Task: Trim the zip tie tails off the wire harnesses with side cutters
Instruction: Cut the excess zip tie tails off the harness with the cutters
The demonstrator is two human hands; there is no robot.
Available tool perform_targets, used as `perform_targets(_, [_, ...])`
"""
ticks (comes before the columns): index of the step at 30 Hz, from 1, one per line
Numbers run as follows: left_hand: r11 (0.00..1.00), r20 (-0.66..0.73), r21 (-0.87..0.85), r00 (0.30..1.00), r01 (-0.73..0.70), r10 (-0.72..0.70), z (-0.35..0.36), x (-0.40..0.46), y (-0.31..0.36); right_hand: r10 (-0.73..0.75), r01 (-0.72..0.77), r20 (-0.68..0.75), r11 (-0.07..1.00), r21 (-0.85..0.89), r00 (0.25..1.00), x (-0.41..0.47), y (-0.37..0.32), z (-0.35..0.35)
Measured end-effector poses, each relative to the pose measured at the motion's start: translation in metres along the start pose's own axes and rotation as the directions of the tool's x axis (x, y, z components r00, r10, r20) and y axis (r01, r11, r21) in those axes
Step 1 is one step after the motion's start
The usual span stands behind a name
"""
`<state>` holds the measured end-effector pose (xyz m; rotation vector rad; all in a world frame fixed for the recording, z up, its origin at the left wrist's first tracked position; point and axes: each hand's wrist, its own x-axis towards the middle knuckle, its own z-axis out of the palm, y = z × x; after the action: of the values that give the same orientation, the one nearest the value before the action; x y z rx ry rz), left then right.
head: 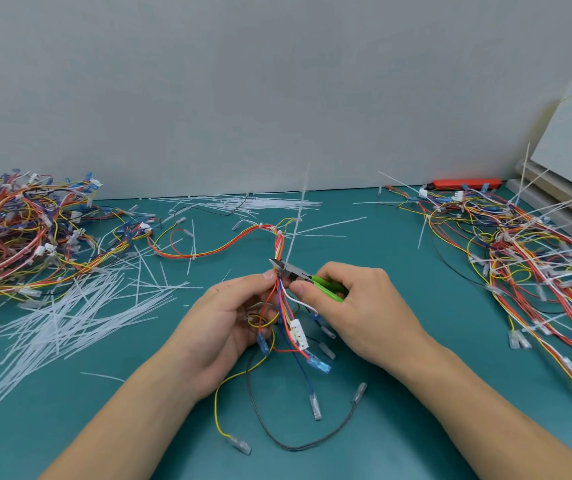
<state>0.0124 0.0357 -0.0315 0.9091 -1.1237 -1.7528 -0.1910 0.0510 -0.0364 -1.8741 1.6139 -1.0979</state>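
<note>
the zip tie tail (297, 216) stands nearly upright above mid-tabletop (398, 258), rising from the wire harness (279, 271). the left hand (222, 320) pinches the harness in a closed grip; the right hand (350, 306) grips green-handled side cutters (298, 273), whose nose points left at the tail's base. harness piles (537, 244) lie along both side edges, cut tails (70, 317) at left.

The worktop (398, 271) is plain teal, and the wall (277, 81) behind it pale grey. Over the worktop's middle, the side cutters (307, 277) have bright green handles and dark grey metal jaws. The wire harness (279, 251) beside them mixes red, orange, yellow, blue and white strands, with a white connector (300, 332) and clear bluish terminals. Its zip tie tail (298, 216) is translucent white, as are the cut tails (70, 317) at the worktop's left. At the worktop's far right edge lies a red-orange thing (466, 183), perhaps a knife.
</note>
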Motion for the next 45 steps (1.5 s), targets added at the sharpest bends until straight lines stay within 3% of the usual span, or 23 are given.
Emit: perform_targets(45, [1.000, -0.010, 0.001, 1.000, -0.004, 0.004, 0.0020, -0.0003, 0.0013, -0.034, 0.034, -0.005, 0.999, -0.041, 0.999, -0.0020, 0.0000, 0.0046])
